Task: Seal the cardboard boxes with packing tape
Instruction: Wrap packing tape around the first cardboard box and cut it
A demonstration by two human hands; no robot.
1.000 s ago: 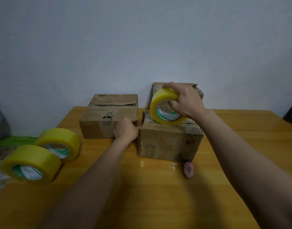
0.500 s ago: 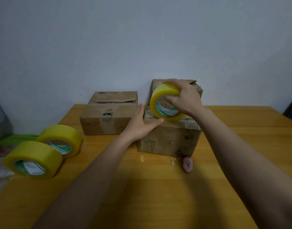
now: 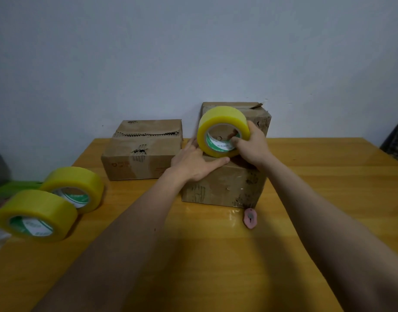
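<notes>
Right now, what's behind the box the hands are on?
Another cardboard box stands behind the front box, against the wall. The tape roll and right hand cover its lower part.

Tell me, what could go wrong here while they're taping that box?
The right hand holds the tape roll with its thumb through the core, at the near box's top edge; the roll could slip or the tape go on crooked. The left hand lies flat on that box beside the roll, so tape might stick to its fingers. The pink cutter lies by the box's corner and could get knocked away.
</notes>
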